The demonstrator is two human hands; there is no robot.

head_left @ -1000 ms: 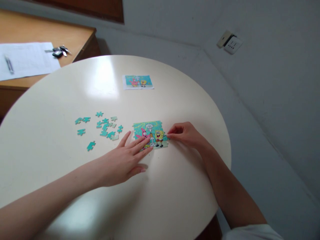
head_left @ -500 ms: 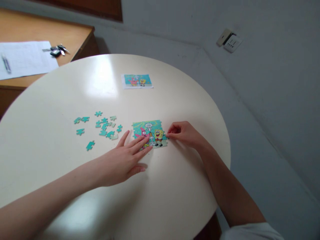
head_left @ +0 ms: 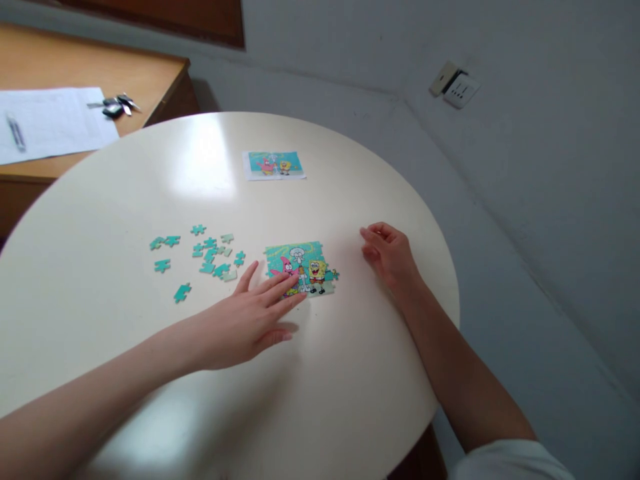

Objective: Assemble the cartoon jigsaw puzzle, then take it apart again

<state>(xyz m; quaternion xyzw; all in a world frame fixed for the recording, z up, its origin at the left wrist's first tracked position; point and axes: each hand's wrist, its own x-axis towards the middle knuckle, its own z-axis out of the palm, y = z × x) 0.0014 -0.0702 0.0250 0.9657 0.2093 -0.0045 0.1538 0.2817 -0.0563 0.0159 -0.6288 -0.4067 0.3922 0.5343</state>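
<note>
A partly joined jigsaw puzzle (head_left: 313, 252) with cartoon figures lies flat on the round white table (head_left: 340, 373). My left hand (head_left: 257, 317) rests with spread fingers on its lower left part, hiding some of the picture. At the puzzle's right edge, a small puzzle piece (head_left: 333, 274) juts outward. My right hand (head_left: 393, 257) is to the right of the puzzle, apart from it, with fingers curled in and nothing visible in them. Several loose teal and pale puzzle pieces (head_left: 210, 244) are scattered left of the puzzle; a lone piece (head_left: 183, 292) lies nearer to my left forearm.
Behind the puzzle lies a printed reference picture (head_left: 274, 165) of the same figures. A wooden desk (head_left: 145, 73) at the far left holds paper (head_left: 55, 123), a pen (head_left: 16, 133) and keys (head_left: 117, 105). A wall with a socket (head_left: 461, 90) rises beyond the table.
My right hand has let go of the small piece at the puzzle's right edge and moved away to the right. My left hand stays on the puzzle.
</note>
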